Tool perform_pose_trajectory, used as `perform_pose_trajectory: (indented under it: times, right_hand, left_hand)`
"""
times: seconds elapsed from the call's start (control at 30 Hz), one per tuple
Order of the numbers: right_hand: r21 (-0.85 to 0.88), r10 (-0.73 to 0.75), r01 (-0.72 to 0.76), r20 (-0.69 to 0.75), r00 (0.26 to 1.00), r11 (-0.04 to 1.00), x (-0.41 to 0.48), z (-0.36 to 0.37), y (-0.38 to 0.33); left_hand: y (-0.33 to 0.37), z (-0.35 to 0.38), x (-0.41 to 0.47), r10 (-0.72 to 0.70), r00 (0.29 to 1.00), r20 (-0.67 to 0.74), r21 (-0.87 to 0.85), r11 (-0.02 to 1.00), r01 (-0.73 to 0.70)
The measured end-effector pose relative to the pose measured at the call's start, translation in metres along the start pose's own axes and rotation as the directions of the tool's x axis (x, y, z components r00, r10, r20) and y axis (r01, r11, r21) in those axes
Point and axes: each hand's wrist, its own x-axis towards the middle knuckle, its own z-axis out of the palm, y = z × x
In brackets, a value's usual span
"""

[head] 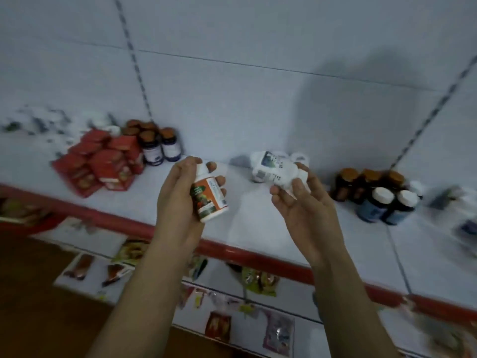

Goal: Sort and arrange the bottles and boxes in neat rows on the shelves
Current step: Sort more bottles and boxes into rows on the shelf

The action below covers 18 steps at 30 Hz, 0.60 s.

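Above the shelf [258, 228], the left hand [178, 197] has its fingers curled round an orange-label bottle [209, 200]; the right hand [302, 202] clamps a white bottle [276, 167] (label blurred).

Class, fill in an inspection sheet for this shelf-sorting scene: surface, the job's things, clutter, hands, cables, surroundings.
Surface: white tiled shelf with a red front edge.
Job's things: orange-labelled bottle in the left hand; white bottle tipped sideways in the right hand; red boxes in a loose heap; brown-capped bottles beside them; amber bottles and white-capped blue bottles at the right.
Clutter: blurred items at the far left and far right; cannot tell what they are.
Hands: left hand grips the orange-labelled bottle; right hand holds the white bottle in its fingers.
Cables: nothing seen.
Surroundings: tiled wall; packets below the shelf.
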Motion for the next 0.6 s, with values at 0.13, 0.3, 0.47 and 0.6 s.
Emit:
perform_pose_trajectory:
  times: [0.13,0.3,0.47,0.6]
  right_hand:
    - [-0.069,0.167,-0.166,0.009,0.986,0.984,0.018,0.088,0.086]
    - [-0.188,0.287,-0.247,0.226,0.931,0.951,0.041,0.181,0.187]
    - [-0.317,0.332,-0.203,0.432,0.839,0.926,0.076,0.265,0.274]
    - [-0.411,0.337,-0.133,0.478,0.811,0.902,0.112,0.334,0.341]
  left_hand:
    - [0.074,-0.099,-0.010,0.072,0.972,-0.224,-0.048,0.995,-0.085]
    - [0.145,-0.202,-0.009,0.179,0.873,-0.453,-0.040,0.975,-0.220]
    - [0.206,-0.282,0.019,0.290,0.773,-0.564,0.063,0.949,-0.310]
    - [0.259,-0.338,0.060,0.356,0.709,-0.609,0.152,0.929,-0.337]
